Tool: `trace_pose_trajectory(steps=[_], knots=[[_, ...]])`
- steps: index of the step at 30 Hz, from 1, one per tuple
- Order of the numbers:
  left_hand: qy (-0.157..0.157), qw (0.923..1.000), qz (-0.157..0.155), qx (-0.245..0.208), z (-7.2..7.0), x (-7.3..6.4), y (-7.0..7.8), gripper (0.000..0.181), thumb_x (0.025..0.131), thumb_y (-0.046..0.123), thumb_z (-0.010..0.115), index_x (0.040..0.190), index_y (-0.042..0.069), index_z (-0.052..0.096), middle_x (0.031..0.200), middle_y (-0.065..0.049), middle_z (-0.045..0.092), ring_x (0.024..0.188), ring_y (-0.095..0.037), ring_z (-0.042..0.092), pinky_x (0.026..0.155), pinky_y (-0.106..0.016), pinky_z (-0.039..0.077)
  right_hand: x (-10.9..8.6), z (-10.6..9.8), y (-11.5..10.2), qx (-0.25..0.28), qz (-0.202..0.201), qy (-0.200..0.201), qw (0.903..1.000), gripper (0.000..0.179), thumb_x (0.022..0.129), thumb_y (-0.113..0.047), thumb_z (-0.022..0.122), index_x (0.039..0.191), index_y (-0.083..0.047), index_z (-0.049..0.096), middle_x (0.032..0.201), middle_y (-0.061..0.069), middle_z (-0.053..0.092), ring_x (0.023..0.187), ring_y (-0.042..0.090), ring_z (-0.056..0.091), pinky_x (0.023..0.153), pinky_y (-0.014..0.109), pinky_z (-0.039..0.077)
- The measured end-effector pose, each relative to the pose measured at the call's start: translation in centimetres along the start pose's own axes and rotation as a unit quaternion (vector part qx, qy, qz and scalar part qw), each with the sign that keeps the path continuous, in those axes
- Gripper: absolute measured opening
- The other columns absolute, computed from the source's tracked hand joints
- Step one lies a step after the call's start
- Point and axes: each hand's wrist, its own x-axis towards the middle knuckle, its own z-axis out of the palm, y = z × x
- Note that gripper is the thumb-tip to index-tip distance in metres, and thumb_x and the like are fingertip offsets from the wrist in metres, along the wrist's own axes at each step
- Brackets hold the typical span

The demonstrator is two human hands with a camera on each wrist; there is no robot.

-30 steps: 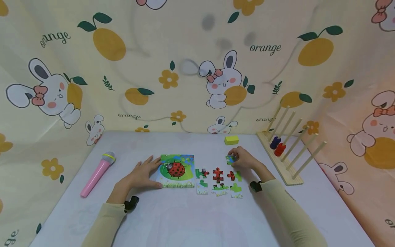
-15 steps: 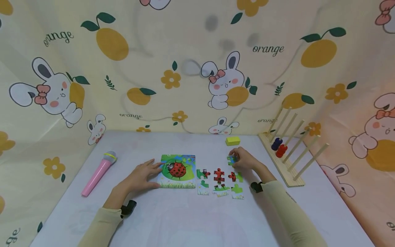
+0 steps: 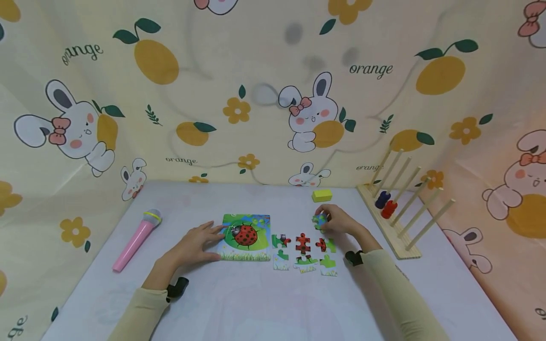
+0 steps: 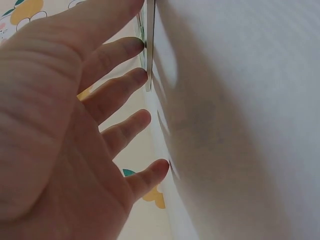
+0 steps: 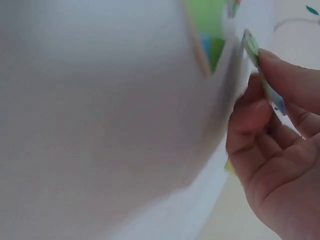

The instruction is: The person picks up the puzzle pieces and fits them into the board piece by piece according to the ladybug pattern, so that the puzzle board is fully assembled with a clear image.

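Note:
A square ladybug puzzle board (image 3: pixel 251 253) lies flat on the white table. My left hand (image 3: pixel 196 245) is at its left side, fingers spread; in the left wrist view, fingertips (image 4: pixel 137 75) meet the board's thin edge. To the right of the board, my right hand (image 3: pixel 340 221) pinches a blue-green jigsaw piece (image 3: pixel 318 220) between thumb and fingers. The right wrist view shows that piece (image 5: pixel 252 49) tilted, edge toward the camera. Just below it lie several loose pieces, among them a red spotted one (image 3: pixel 303 243) and a green one with a grassy edge (image 3: pixel 328 263).
Behind the right hand sits a yellow block (image 3: pixel 322 195). A wooden peg rack (image 3: pixel 401 239) with dark blue and red beads stands at the right. At the left lies a pink toy microphone (image 3: pixel 135 244). A patterned cloth (image 3: pixel 256 61) hangs behind the table.
The jigsaw piece in my right hand has turned and tilted slightly. My left hand has drawn back a little at the board's left edge. The head view has shifted slightly.

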Motion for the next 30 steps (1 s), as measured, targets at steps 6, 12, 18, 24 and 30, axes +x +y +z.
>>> trace_pose_trajectory(steps=[6, 12, 18, 24, 30], knots=[[-0.001, 0.9999, -0.011, -0.001, 0.0, -0.1, -0.1, 0.067, 0.081, 0.043, 0.08, 0.132, 0.002, 0.064, 0.151, -0.015, 0.046, 0.142, -0.049, 0.03, 0.103, -0.073, 0.031, 1.7, 1.7, -3.0, 0.069, -0.04, 0.005, 0.9968, 0.031, 0.086, 0.004, 0.071, 0.115, 0.003, 0.06, 0.093, 0.016, 0.059, 0.064, 0.018, 0.052, 0.055, 0.027, 0.047], [-0.003, 0.9998, -0.019, -0.009, 0.1, -0.1, 0.0, 0.068, 0.082, 0.041, 0.081, 0.134, 0.002, 0.062, 0.152, -0.014, 0.045, 0.143, -0.047, 0.029, 0.104, -0.072, 0.03, 4.1, 5.2, -6.9, 0.112, -0.083, -0.014, 0.9901, 0.029, 0.087, 0.006, 0.069, 0.115, 0.005, 0.058, 0.089, 0.015, 0.06, 0.06, 0.021, 0.06, 0.055, 0.031, 0.054], [-0.001, 0.9999, -0.014, -0.008, 0.1, 0.0, 0.1, 0.066, 0.082, 0.039, 0.081, 0.134, 0.003, 0.062, 0.152, -0.012, 0.046, 0.143, -0.046, 0.03, 0.104, -0.071, 0.031, 6.1, 7.9, -9.4, 0.114, -0.079, -0.011, 0.9902, 0.029, 0.087, 0.006, 0.069, 0.114, 0.004, 0.06, 0.087, 0.013, 0.059, 0.053, 0.016, 0.054, 0.053, 0.029, 0.05], [-0.003, 0.9998, -0.017, -0.01, 0.1, 0.0, 0.1, 0.065, 0.082, 0.039, 0.081, 0.134, 0.004, 0.063, 0.152, -0.012, 0.046, 0.143, -0.046, 0.03, 0.106, -0.07, 0.03, 6.9, 9.3, -10.7, 0.112, -0.067, 0.002, 0.9915, 0.03, 0.083, 0.008, 0.07, 0.112, 0.004, 0.061, 0.085, 0.012, 0.059, 0.056, 0.015, 0.054, 0.053, 0.026, 0.047], [-0.003, 0.9997, -0.019, -0.014, 0.1, -0.1, 0.1, 0.064, 0.082, 0.039, 0.081, 0.134, 0.004, 0.063, 0.152, -0.012, 0.046, 0.144, -0.045, 0.029, 0.106, -0.071, 0.029, 7.0, 9.9, -11.0, 0.07, -0.071, 0.007, 0.995, 0.03, 0.08, 0.006, 0.072, 0.109, 0.002, 0.063, 0.085, 0.01, 0.059, 0.068, 0.018, 0.053, 0.059, 0.027, 0.045]])
